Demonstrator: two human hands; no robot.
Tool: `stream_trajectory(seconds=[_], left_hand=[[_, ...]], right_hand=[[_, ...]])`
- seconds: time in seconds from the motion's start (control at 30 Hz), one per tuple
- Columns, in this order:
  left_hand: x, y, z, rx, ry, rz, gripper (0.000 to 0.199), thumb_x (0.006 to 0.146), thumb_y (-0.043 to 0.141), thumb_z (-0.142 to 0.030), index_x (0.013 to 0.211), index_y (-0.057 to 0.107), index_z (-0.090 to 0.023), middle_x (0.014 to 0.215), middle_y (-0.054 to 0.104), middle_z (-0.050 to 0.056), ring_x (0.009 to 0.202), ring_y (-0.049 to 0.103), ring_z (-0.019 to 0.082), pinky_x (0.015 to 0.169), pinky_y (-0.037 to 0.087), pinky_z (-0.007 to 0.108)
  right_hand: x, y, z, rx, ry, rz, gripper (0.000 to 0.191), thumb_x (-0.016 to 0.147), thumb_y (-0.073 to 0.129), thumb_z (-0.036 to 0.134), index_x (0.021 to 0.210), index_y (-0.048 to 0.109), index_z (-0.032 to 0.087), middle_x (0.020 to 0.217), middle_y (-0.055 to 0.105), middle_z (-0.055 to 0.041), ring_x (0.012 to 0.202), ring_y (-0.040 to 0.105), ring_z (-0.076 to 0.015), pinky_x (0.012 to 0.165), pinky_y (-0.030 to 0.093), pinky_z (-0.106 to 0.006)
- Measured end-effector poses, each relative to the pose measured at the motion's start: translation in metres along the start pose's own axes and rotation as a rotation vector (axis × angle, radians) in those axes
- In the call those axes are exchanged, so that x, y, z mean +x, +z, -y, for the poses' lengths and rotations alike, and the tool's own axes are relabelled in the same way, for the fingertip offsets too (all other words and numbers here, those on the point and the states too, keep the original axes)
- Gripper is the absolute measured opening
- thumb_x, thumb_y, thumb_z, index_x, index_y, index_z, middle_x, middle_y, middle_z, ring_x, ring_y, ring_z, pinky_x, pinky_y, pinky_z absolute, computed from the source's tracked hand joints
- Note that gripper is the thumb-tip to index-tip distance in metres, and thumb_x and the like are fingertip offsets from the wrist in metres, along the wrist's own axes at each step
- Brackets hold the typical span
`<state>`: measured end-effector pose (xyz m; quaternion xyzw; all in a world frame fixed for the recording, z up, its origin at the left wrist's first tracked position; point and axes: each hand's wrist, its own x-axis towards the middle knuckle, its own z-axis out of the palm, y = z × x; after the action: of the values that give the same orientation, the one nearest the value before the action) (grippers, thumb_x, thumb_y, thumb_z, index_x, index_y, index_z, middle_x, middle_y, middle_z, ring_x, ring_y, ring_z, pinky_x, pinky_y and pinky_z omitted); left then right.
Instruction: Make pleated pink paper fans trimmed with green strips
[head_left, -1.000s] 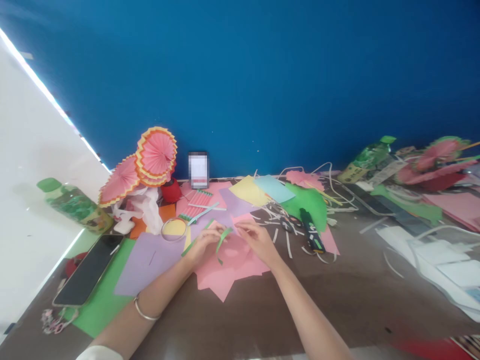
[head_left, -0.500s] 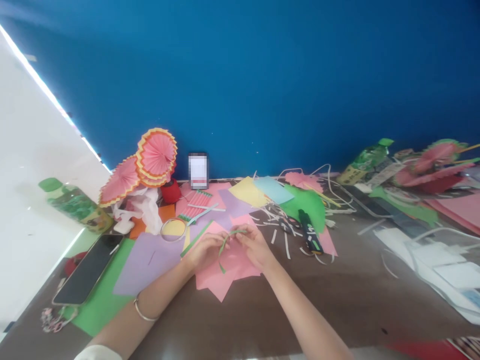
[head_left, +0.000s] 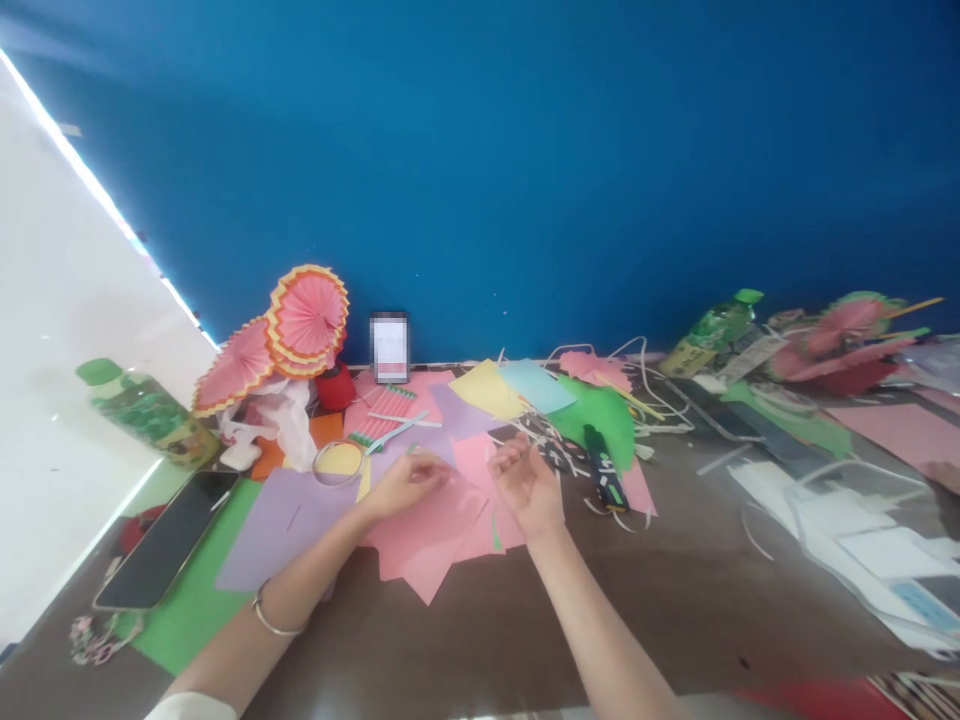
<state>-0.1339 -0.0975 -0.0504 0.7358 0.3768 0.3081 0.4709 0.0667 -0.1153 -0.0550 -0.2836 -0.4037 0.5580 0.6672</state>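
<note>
While left hand [head_left: 409, 484] and right hand [head_left: 529, 490] curl fingers, grip unclear, green strip [head_left: 496, 531] shows nearside of right fingers.

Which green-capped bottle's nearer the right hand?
The right-side bottle, farther right than the light-blue sheet. The left-side bottle, just beyond the black phone, is clearly farther from the right hand.

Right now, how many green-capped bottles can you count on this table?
2. One green-capped bottle is at the left, beyond a dark phone; the other is at the back right, near the blue wall. More could be hidden.
</note>
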Motion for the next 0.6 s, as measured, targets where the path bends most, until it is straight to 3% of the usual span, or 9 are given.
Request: stream_trajectory(seconds=[0.07,0.23,0.33,0.4,0.47,0.6], left_hand=[[0.008,-0.005,-0.003,0.220,0.148,0.019,0.021,0.074,0.056,-0.025,0.091,0.067,-0.021,0.099,0.064,0.007,0.095,0.056,0.021,0.085,0.041,0.035],[0.017,-0.011,-0.015,0.460,0.543,0.397,0.036,0.066,0.064,-0.020,0.101,0.064,-0.028,0.123,0.055,0.005,0.119,0.044,0.026,0.101,0.030,0.037],[0.012,-0.010,-0.012,0.605,0.619,0.419,0.045,0.070,0.062,-0.030,0.114,0.056,-0.026,0.127,0.051,0.008,0.118,0.045,0.026,0.101,0.031,0.036],[0.006,-0.005,-0.007,0.784,0.508,0.405,0.045,0.078,0.053,-0.035,0.121,0.049,-0.024,0.131,0.046,0.010,0.119,0.044,0.026,0.098,0.033,0.039],[0.001,0.007,-0.003,0.984,0.303,0.348,0.045,0.084,0.042,-0.035,0.126,0.043,-0.020,0.135,0.040,0.014,0.119,0.043,0.027,0.093,0.038,0.042],[-0.005,0.040,-0.009,1.294,-0.132,0.101,0.050,0.087,0.035,-0.035,0.130,0.036,-0.010,0.131,0.040,0.023,0.111,0.046,0.032,0.079,0.044,0.044]], right_hand=[[0.002,-0.007,0.008,0.047,-0.031,-0.008,0.020,0.086,0.042,0.040,0.088,0.057,0.027,0.070,0.050,-0.0001,0.062,0.049,-0.0140,0.065,0.043,-0.033],[0.002,-0.012,0.015,0.189,-0.041,0.015,0.019,0.087,0.042,0.036,0.085,0.058,0.026,0.070,0.049,0.0007,0.057,0.047,-0.0115,0.063,0.043,-0.030],[0.002,-0.008,0.017,0.417,0.034,-0.010,0.008,0.083,0.052,0.029,0.081,0.057,0.024,0.069,0.049,0.0023,0.056,0.047,-0.0087,0.060,0.045,-0.025],[0.001,-0.004,0.019,0.597,0.107,-0.018,0.002,0.079,0.058,0.023,0.080,0.056,0.023,0.070,0.049,0.0040,0.056,0.048,-0.0060,0.059,0.046,-0.021],[0.000,0.000,0.021,0.743,0.181,-0.038,0.009,0.076,0.061,0.017,0.080,0.055,0.022,0.070,0.049,0.0052,0.057,0.049,-0.0039,0.059,0.046,-0.018],[-0.001,0.006,0.022,0.824,0.265,-0.091,0.013,0.073,0.063,0.015,0.078,0.054,0.021,0.069,0.048,0.0059,0.055,0.049,-0.0029,0.057,0.047,-0.017]])
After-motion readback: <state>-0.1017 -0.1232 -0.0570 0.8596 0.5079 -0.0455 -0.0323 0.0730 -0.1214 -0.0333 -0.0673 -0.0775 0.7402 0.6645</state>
